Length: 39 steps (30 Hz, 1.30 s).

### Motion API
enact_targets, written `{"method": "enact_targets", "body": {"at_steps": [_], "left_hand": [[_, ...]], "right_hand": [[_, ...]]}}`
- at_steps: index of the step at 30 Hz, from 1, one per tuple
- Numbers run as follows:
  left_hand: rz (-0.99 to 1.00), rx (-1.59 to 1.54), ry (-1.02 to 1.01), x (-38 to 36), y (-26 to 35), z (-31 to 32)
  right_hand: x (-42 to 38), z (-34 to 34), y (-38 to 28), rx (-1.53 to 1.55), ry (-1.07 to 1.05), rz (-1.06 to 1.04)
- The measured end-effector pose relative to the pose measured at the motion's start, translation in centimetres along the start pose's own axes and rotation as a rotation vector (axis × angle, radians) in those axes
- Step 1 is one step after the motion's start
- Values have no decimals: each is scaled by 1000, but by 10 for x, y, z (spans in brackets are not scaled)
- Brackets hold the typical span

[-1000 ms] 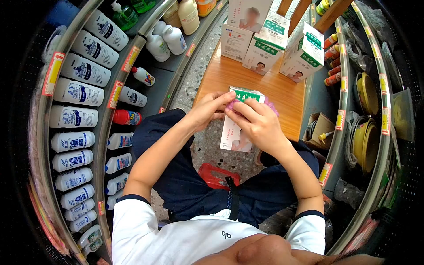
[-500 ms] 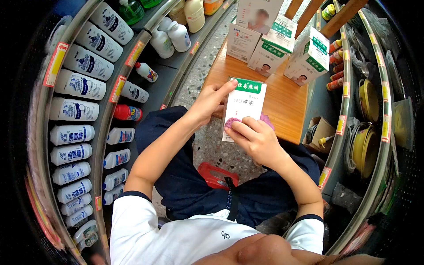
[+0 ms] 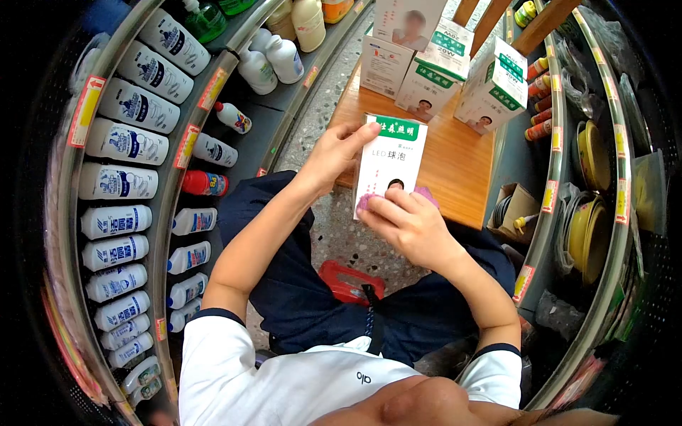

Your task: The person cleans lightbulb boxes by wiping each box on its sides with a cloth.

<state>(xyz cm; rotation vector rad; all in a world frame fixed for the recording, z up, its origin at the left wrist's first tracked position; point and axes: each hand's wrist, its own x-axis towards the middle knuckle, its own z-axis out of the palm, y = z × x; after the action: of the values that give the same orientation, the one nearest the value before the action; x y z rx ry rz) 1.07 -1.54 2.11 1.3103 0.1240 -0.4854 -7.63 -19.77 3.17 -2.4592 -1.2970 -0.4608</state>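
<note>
A white LED bulb box (image 3: 395,150) with a green band at its top is held up in front of me, over the near edge of the wooden stool or bench. My left hand (image 3: 332,159) grips its upper left edge, thumb on the front. Closed over a pinkish-purple cloth (image 3: 427,196), my right hand (image 3: 406,221) presses it against the lower front of the box. Part of the cloth is hidden under the fingers, and the hand covers some of the printed picture.
Similar bulb boxes (image 3: 428,84) stand on the wooden surface (image 3: 455,167), some stacked. Shelves with white bottles (image 3: 128,142) run along the left. On the right, shelves hold spray cans and yellow round items (image 3: 588,238). A red plastic object (image 3: 348,280) lies on the floor between my legs.
My right hand with the cloth has slid a little down the box front, uncovering more of the printed picture. The box has shifted slightly up and left.
</note>
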Motion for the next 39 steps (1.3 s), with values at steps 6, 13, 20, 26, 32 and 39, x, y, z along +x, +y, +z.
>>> {"method": "enact_targets", "body": {"at_steps": [6,13,20,26,32,39], "left_hand": [[105,58,-19,12,-6,-7],[74,82,41,20,-10,-14],[2,67,74,18,-7,-13],[-11,75,48,19,-5,-13],[-22,108,33,23,-8,-18],[-18,126,29,22,-6,-19]], "right_hand": [[15,-2,17,-17,150,153],[12,2,18,2,100,130],[-4,6,4,21,39,76],[-15,6,-2,16,10,54],[-23,-3,2,53,-4,128],[-38,-14,14,30,-3,205]]}}
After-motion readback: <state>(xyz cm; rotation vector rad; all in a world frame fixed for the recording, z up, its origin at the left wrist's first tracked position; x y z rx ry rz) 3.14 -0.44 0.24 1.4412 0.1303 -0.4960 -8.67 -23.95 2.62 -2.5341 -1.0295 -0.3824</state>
